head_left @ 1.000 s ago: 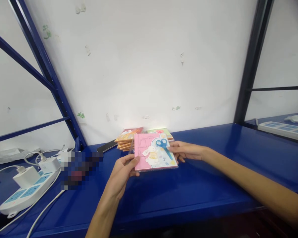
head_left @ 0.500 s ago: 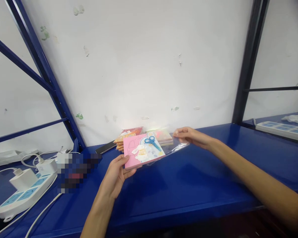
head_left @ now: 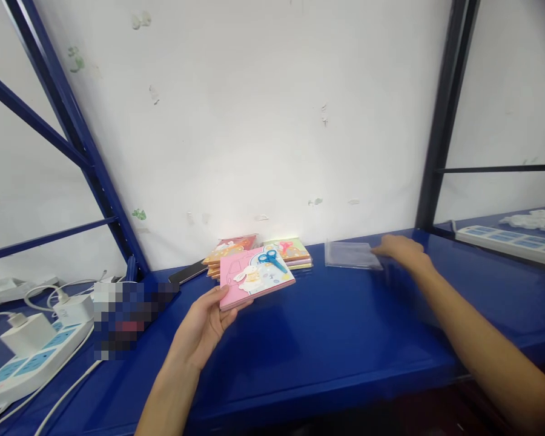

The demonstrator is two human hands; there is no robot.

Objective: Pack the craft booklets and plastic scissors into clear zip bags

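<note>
My left hand (head_left: 202, 327) holds a pink picture booklet (head_left: 254, 277) printed with a rabbit and blue scissors, gripping it by its lower corner above the blue shelf. A flat clear plastic bag (head_left: 352, 255) lies on the shelf to the right. My right hand (head_left: 400, 249) is blurred, open and holding nothing, with its fingertips at the bag's right edge. Behind the booklet stand a stack of orange booklets (head_left: 229, 251) and a stack of pastel booklets (head_left: 288, 252), partly hidden by it.
A black phone (head_left: 186, 272) lies left of the stacks. Further left are a white power strip (head_left: 29, 363) with a plugged-in charger (head_left: 22, 334), white cables and a pixelated patch (head_left: 127, 318). Another power strip (head_left: 508, 242) sits at right, beyond a dark upright (head_left: 442, 121).
My right hand has let go of the plastic bag, which now lies flat on the shelf apart from the booklet. The pink booklet is out of the bag, and my left hand still holds it.
</note>
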